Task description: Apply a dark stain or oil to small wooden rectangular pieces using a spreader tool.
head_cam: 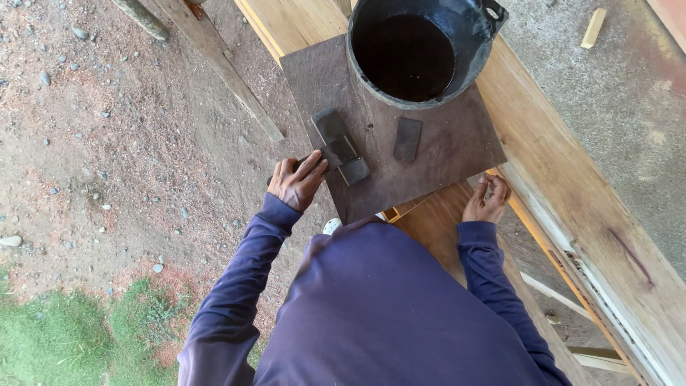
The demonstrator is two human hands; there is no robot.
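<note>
My left hand grips the end of a dark flat tool that lies across a long dark stone block on a square brown board. A smaller dark stone lies on the board to the right, apart from both hands. My right hand rests at the board's lower right edge, fingers curled against the wood; whether it pinches anything is unclear. A black round bucket holding dark liquid stands on the board's far end. My purple sleeves fill the lower part of the view.
The board lies on long wooden planks running diagonally. Bare dirt with pebbles lies to the left, with grass at the lower left. A thin timber lies on the ground. A small wood offcut sits on concrete at top right.
</note>
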